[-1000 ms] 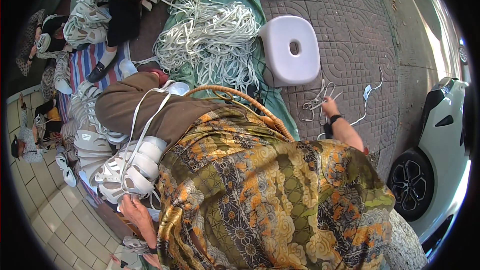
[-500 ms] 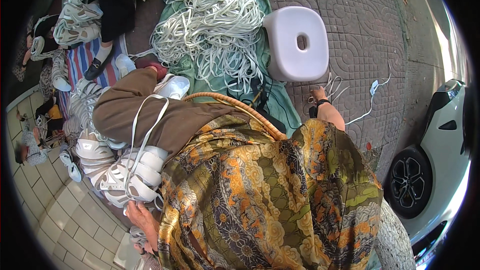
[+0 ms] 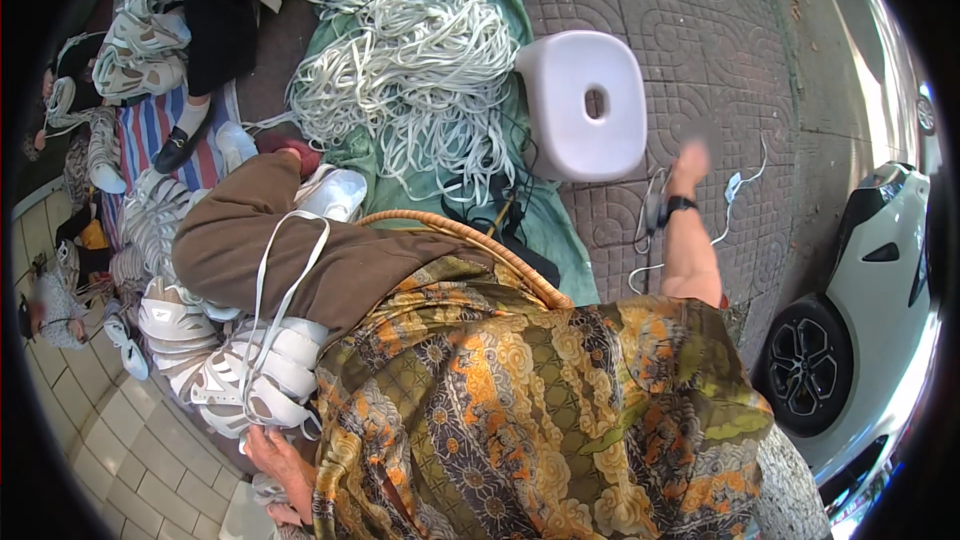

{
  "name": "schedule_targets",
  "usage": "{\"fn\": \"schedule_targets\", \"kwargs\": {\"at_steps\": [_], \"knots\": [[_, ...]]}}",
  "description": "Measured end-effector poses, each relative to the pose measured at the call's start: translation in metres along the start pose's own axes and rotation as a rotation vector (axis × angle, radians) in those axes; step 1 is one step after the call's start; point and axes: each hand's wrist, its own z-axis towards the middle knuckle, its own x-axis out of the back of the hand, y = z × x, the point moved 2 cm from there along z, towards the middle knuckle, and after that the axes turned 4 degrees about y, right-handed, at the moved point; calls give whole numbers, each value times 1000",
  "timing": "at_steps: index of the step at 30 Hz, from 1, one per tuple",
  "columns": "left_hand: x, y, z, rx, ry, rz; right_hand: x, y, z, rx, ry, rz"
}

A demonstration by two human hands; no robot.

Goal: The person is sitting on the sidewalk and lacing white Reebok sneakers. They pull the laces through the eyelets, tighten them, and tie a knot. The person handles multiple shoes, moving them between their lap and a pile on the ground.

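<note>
My left hand (image 3: 275,455) is closed at the lower edge of a stack of white shoe uppers (image 3: 255,365) with cutouts. Its fingertips pinch the end of a flat white shoelace (image 3: 262,290), which loops up over the brown-trousered leg (image 3: 250,240). My right arm reaches out to the right over the paving, a black band on its wrist. The fingers of my right hand (image 3: 688,168) are smeared by motion. Thin white loops (image 3: 650,210), partly blurred, hang beside that wrist; whether the hand holds them is unclear.
A big heap of white laces (image 3: 410,80) lies on a green cloth (image 3: 555,230). Beside it stands a pale plastic stool (image 3: 588,105). A wicker rim (image 3: 450,225) shows by my lap. Other people (image 3: 220,30) sit at the left; a white car (image 3: 870,280) stands right.
My right hand has swung outward, farther to the right and away from the stool, with the thin loops shifting. My left hand stays at the shoe uppers. The whole view has tilted slightly.
</note>
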Motion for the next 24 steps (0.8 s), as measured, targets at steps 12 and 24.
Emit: {"fn": "schedule_targets", "kwargs": {"at_steps": [12, 24], "knots": [[-18, 11, -1, -58, 180, -40, -114, -460, -308, 453, -1367, 582], [-4, 16, 3, -22, 202, -171, -117, -450, -375, -134, -2109, 419]]}}
